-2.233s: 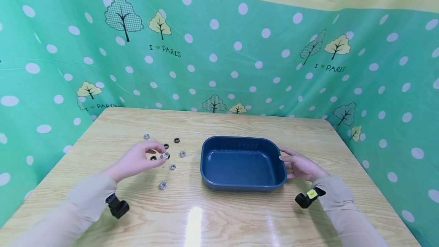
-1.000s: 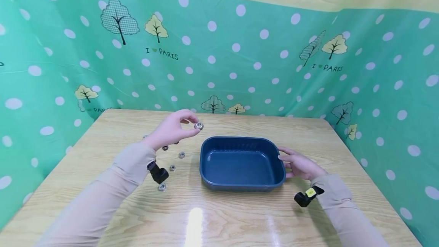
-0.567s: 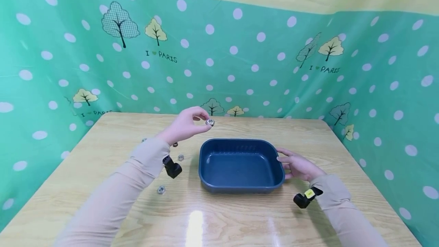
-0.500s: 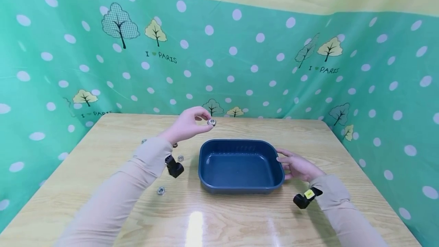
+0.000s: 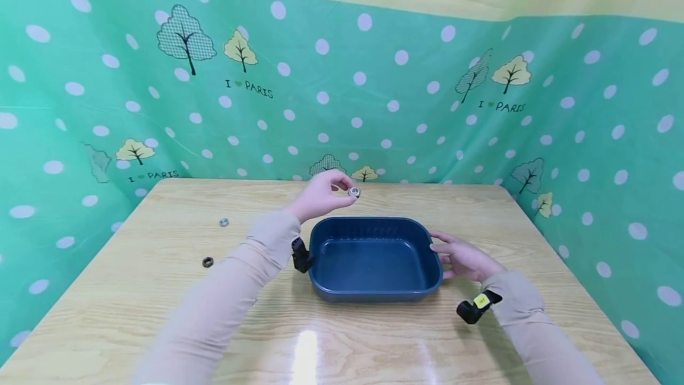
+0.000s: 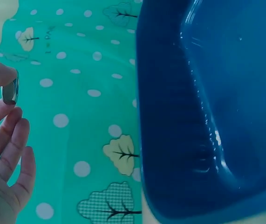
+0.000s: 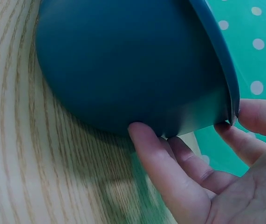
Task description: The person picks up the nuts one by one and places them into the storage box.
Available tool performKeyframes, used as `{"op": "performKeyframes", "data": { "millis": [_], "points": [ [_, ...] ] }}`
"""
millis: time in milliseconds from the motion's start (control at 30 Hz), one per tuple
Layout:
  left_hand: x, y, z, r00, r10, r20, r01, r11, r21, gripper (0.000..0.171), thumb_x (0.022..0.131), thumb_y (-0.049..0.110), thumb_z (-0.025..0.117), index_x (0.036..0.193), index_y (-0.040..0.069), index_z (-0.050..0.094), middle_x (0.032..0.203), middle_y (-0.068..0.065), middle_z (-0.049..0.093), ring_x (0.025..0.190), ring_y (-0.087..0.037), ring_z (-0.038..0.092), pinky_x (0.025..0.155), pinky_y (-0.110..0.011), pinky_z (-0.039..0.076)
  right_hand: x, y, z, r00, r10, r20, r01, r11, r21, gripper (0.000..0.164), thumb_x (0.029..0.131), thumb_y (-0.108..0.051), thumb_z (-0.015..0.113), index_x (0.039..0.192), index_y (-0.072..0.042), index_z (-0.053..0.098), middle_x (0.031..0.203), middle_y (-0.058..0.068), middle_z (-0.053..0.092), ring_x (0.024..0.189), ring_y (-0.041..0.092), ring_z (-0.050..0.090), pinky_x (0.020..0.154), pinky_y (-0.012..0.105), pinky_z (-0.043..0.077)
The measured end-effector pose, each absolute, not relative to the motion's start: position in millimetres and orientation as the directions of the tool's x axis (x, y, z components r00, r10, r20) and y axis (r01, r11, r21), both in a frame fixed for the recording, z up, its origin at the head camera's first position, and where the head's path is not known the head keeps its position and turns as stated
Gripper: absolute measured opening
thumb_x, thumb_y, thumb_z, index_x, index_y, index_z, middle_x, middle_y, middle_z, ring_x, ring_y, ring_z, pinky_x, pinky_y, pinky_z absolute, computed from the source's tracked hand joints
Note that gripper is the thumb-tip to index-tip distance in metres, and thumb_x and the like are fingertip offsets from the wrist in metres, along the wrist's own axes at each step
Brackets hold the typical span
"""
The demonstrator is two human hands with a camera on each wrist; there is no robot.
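Note:
My left hand (image 5: 319,196) pinches a silver hex nut (image 5: 354,192) between thumb and forefinger, up above the back rim of a dark blue plastic tub (image 5: 374,297). In the left wrist view the nut (image 6: 10,91) is seen nearly edge-on, its other fingers loosely bent below. At the tub's right end, my right hand (image 5: 466,258) holds the rim; the right wrist view shows its fingertips (image 7: 139,133) against the outer wall. Inside the tub I see only bare floor. A silver nut (image 5: 224,222) and a black nut (image 5: 208,262) lie on the table at left.
The wooden table (image 5: 342,343) carries the tub near its middle. My left sleeve (image 5: 230,296) covers part of the left side, where other nuts are hidden. A green dotted curtain (image 5: 320,76) hangs behind the table and along its sides.
The left hand has lifted the silver nut from among the loose nuts and carried it right, to above the tub's back rim. The right hand and tub have stayed nearly still.

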State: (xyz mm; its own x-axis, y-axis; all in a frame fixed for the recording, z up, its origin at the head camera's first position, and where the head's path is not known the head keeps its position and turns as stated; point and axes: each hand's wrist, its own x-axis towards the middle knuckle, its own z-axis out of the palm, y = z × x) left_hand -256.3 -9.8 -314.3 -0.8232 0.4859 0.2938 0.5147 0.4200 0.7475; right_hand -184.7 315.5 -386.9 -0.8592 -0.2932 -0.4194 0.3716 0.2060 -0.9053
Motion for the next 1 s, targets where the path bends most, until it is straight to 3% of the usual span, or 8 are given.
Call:
{"op": "performKeyframes", "data": {
  "millis": [267, 533, 1000],
  "points": [
    [-265.8, 10.0, -328.6, -0.831, 0.48, 0.282, 0.493, 0.4, 0.772, 0.013, 0.082, 0.013, 0.071, 0.092, 0.006, 0.066, 0.097, -0.007, 0.064, 0.095, -0.023, 0.06, 0.089, -0.037, 0.048, -184.0, 316.7, -385.8, -0.859, -0.284, -0.426, 0.379, 0.207, -0.902, 0.064, 0.099, -0.02, 0.043, 0.151, -0.007, 0.008, 0.13, 0.014, 0.047, 0.1, 0.018, 0.056, 0.081, 0.041, 0.053],
    [-268.2, 31.0, -342.9, -0.806, 0.515, 0.293, 0.524, 0.389, 0.758, 0.014, 0.082, 0.013, 0.071, 0.093, 0.005, 0.067, 0.098, -0.008, 0.064, 0.094, -0.021, 0.06, 0.086, -0.035, 0.049, -184.9, 318.2, -386.5, -0.854, -0.329, -0.403, 0.366, 0.171, -0.915, 0.066, 0.098, -0.02, 0.047, 0.15, -0.005, 0.009, 0.115, 0.002, 0.055, 0.097, 0.015, 0.058, 0.079, 0.04, 0.053],
    [-262.5, 57.5, -364.3, -0.758, 0.6, 0.257, 0.559, 0.393, 0.73, 0.014, 0.083, 0.013, 0.07, 0.094, 0.005, 0.067, 0.095, -0.007, 0.066, 0.09, -0.018, 0.061, 0.083, -0.029, 0.05, -185.2, 320.8, -389.3, -0.858, -0.32, -0.403, 0.365, 0.175, -0.915, 0.066, 0.098, -0.02, 0.047, 0.15, -0.005, 0.01, 0.109, -0.002, 0.061, 0.096, 0.013, 0.06, 0.08, 0.042, 0.053]
  ]
}}
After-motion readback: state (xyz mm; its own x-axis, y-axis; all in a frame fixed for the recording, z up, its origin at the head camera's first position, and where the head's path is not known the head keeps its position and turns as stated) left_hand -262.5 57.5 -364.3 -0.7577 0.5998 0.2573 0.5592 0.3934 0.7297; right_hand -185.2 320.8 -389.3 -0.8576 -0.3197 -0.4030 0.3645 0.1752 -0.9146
